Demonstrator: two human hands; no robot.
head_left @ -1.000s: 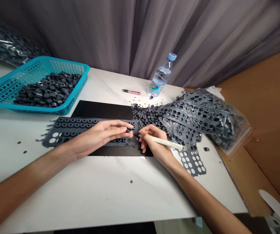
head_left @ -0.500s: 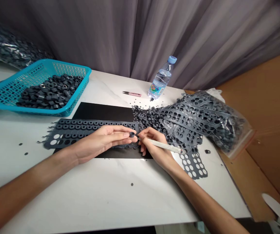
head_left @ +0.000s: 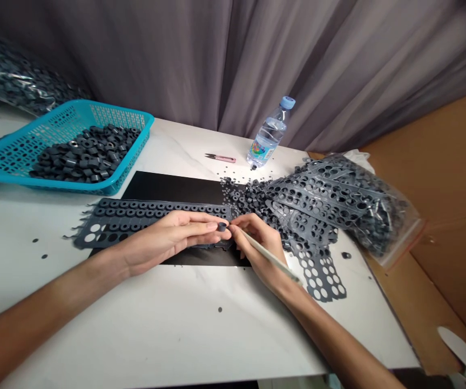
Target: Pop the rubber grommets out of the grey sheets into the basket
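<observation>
My left hand [head_left: 168, 237] lies over a long grey rubber sheet [head_left: 135, 215] studded with rows of small rings, and its fingertips pinch one small dark ring [head_left: 221, 226]. My right hand [head_left: 259, 243] grips a thin white stick tool [head_left: 271, 257] like a pen, its tip against that ring. The sheet rests on a black mat [head_left: 168, 187] on the white table [head_left: 155, 319].
A turquoise basket [head_left: 22, 156] of loose rings stands at the back left. A heap of rubber sheets in a clear bag [head_left: 346, 200] lies to the right, with loose rings [head_left: 241, 192] beside it. A water bottle [head_left: 267, 134] and pink snips [head_left: 221, 158] sit behind. A punched-out sheet [head_left: 324, 275] lies near my right wrist.
My left fingers have lifted one ring off the sheet's end and now pinch it. The stick in my right hand has tilted steeper, with its tip at the ring.
</observation>
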